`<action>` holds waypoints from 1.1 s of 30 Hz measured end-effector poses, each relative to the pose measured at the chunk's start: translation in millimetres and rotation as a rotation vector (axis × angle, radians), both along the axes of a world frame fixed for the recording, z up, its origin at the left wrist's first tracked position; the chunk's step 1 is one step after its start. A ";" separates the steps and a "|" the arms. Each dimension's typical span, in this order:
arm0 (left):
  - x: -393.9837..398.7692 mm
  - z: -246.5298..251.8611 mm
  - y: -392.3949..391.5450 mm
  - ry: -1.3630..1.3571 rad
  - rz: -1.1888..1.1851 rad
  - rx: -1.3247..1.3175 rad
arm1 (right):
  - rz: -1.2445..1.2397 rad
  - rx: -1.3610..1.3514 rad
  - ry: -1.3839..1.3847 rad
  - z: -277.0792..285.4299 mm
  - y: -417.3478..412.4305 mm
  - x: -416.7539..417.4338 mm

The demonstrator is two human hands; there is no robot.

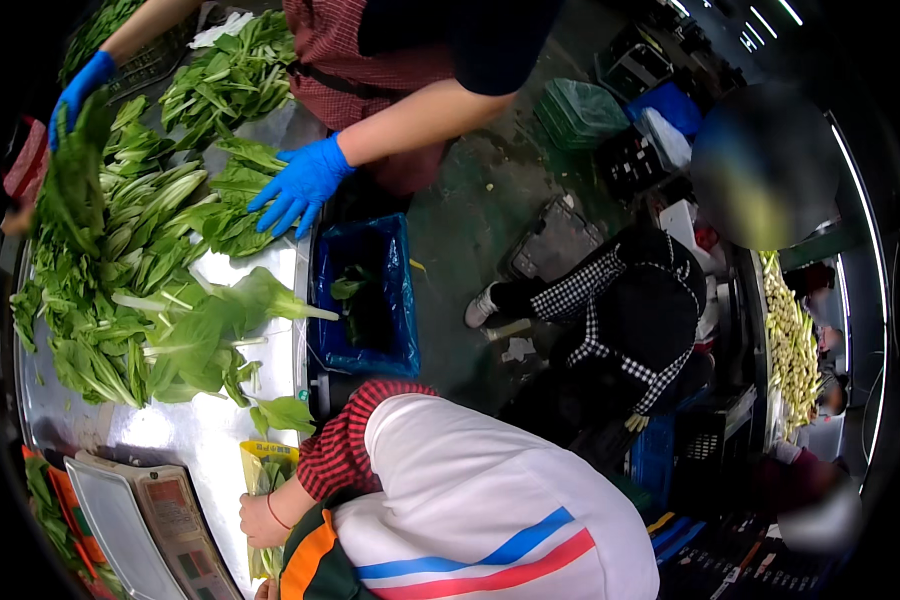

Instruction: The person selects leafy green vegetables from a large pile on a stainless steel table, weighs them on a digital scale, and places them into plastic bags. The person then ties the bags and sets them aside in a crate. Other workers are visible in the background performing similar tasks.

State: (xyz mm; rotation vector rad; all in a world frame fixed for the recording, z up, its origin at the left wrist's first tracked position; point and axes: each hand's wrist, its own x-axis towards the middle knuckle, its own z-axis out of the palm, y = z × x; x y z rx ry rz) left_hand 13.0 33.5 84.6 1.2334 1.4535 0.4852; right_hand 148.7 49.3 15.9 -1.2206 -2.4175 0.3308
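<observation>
At the table's near edge, my right hand (262, 519), in a red-and-black checked oversleeve, grips a yellow-and-clear plastic bag (249, 459) with leafy greens inside. Only a small part of my left hand (267, 590) shows at the bottom rim, beside the pale stems at the bag's end; its grip is mostly hidden. Loose leafy greens (195, 337) lie just beyond the bag on the metal table (157, 427). A weighing scale (169, 517) stands left of my hands. My white sleeve with blue and red stripes fills the lower middle.
A co-worker in blue gloves (305, 184) handles the heaped greens. A blue-lined bin (411, 300) stands by the table edge. Another person (637, 300) in a checked-trim apron is at the right, near crates (581, 112). An orange container (75, 510) with greens sits beyond the scale.
</observation>
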 end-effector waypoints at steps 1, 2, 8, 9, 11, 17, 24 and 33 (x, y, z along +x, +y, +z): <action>3.4 2.2 1.8 0.014 -0.007 0.019 | -0.003 -0.002 0.017 -0.2 0.3 -1.4; 6.3 4.8 3.2 0.026 -0.021 0.032 | -0.011 -0.002 0.032 -1.9 -0.1 -1.3; 20.6 16.3 8.4 0.120 -0.078 0.111 | -0.056 0.002 0.136 -4.9 -5.1 5.7; 24.1 17.6 9.8 0.135 -0.093 0.118 | -0.068 0.003 0.154 -5.0 -5.5 7.3; 30.7 18.2 11.4 0.171 -0.103 0.136 | -0.086 0.009 0.196 -4.5 -5.3 10.4; 51.9 18.6 18.0 0.234 -0.179 0.175 | -0.165 0.016 0.291 -4.0 -4.9 24.3; 68.0 20.0 21.0 0.260 -0.237 0.206 | -0.212 0.017 0.340 -5.3 -9.3 30.2; 77.7 22.4 18.3 0.231 -0.276 0.252 | -0.230 0.009 0.338 -7.5 -11.7 30.3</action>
